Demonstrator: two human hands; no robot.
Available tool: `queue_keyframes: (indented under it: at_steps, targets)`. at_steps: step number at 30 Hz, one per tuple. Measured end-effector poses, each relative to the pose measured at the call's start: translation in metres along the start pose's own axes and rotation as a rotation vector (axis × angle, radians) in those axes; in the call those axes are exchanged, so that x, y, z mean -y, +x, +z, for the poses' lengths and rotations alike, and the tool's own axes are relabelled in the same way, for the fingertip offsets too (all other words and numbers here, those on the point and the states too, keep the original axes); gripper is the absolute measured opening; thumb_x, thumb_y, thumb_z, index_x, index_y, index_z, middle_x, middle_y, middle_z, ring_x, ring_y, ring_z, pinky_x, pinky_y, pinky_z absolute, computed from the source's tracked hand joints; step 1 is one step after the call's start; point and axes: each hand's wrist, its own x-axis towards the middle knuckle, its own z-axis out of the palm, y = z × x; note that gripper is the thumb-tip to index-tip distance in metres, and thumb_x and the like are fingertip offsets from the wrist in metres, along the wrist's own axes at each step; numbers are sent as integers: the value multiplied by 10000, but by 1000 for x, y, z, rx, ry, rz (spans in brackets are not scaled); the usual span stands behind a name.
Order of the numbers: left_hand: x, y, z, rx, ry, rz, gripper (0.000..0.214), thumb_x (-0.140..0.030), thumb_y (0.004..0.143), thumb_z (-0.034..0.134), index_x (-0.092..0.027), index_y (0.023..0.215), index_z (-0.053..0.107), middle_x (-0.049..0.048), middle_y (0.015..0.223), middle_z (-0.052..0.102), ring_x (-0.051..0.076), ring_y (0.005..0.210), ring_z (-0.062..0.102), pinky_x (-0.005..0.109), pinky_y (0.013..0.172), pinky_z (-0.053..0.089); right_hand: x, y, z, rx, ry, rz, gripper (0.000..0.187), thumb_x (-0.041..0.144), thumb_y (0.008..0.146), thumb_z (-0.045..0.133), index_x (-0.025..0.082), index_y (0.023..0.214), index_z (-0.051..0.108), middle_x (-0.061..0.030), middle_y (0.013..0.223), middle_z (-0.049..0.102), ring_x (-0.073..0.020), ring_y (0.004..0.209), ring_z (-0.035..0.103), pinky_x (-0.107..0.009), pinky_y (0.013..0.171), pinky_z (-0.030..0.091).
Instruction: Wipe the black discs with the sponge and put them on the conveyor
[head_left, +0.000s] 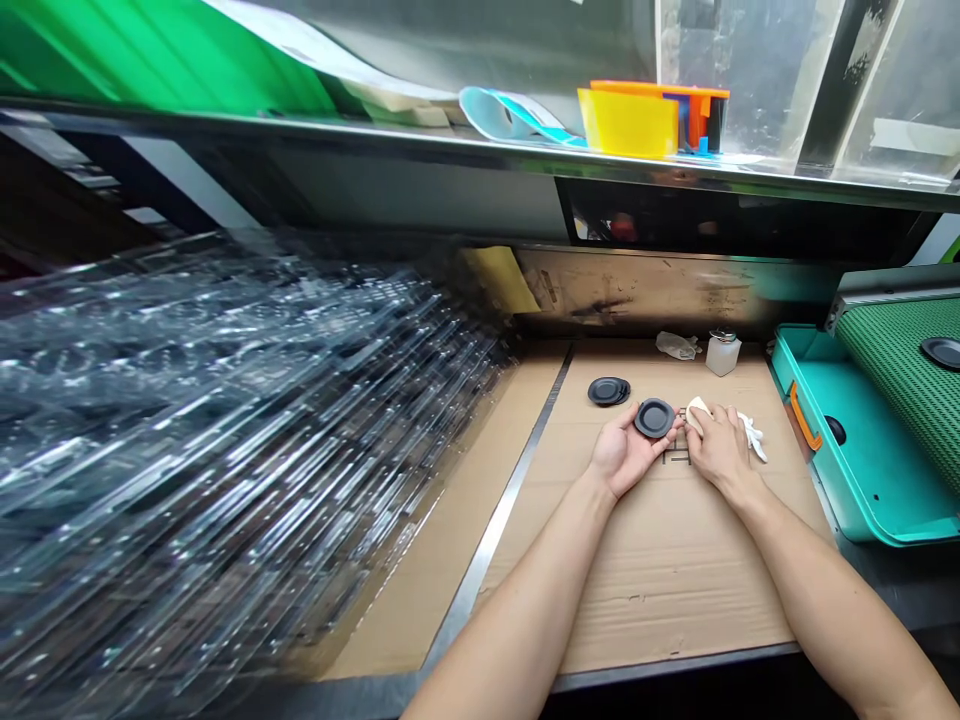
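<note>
My left hand is palm up, its fingers curled under a round black disc-shaped part with a raised rim. Just to the right, my right hand pinches a folded white cloth, held close to the disc's edge. A white glove lies beyond the right hand's fingers. Behind my left hand, several similar black discs rest together on the cardboard. A small white bottle with a metal cap stands farther back.
Clear plastic trays are stacked at left. Cardboard covers the bench. At right, a teal bin sits beside a green conveyor belt carrying a black disc. A metal shelf with a yellow container spans overhead.
</note>
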Motion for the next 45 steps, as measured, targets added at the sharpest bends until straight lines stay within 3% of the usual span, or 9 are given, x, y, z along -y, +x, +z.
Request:
queue_keyframes:
  at_steps: [3,5,7,9,11,14,28,39,45]
  targets:
    - [6,3,-1,9,107,96,347,-365,990,534,-74,1168,598,220,1155,709,253,1013,722,335,836,586,-2,1,0,1,11,2,330,375,1000,478,263,1242,672,-99,1280,635,-288,1104,500,-386,952,362]
    - [12,5,-3,-47,271,295,506,-338,878,721,-109,1290,537,183,1174,709,228,1038,711,325,901,562,-2,1,0,2,11,2,328,388,1000,480,265,1234,675,-96,1287,635,-290,1114,497,-387,961,357]
    - [18,6,-4,-113,516,580,813,-281,753,848,-166,1434,420,146,1224,694,218,1121,680,345,1001,521,-3,1,0,3,8,-2,328,390,1002,476,266,1230,675,-94,1293,633,-292,1123,493,-390,970,352]
    - [24,6,-6,-125,802,864,998,-262,699,886,-220,1520,319,128,1286,666,222,1211,636,382,1088,467,-3,1,0,9,5,-4,331,387,1003,469,268,1236,673,-96,1284,634,-290,1113,494,-390,963,353]
    - [27,4,-8,-85,1053,1084,1023,-272,721,871,-254,1554,279,120,1326,645,227,1248,614,401,1123,442,-3,2,0,19,4,1,343,382,999,470,273,1260,665,-95,1274,636,-289,1099,498,-388,950,361]
    - [30,2,-9,-49,1249,1245,1007,-274,779,829,-282,1584,225,117,1349,634,230,1261,611,404,1111,464,-4,2,0,27,3,8,378,375,988,481,279,1314,645,-93,1288,631,-296,1117,497,-392,954,365]
    - [31,-3,-4,-37,1331,1451,957,-282,850,781,-267,1599,186,144,1378,620,243,1272,608,412,1067,524,-7,4,3,6,-5,-7,383,343,963,508,288,1317,642,-73,1270,649,-288,1094,506,-399,1003,348]
    - [34,-5,-3,-54,1302,1340,933,-320,853,770,-268,1586,194,152,1408,599,259,1297,590,426,1097,493,-6,4,1,16,-20,-5,379,345,968,496,292,1315,638,-72,1276,645,-290,1088,503,-397,990,352]
    - [34,-5,-2,-43,1269,1349,940,-307,843,778,-268,1590,209,143,1400,606,253,1293,593,413,1110,475,-5,4,-1,21,-14,-8,383,331,966,494,282,1315,642,-79,1272,647,-292,1080,508,-399,977,354]
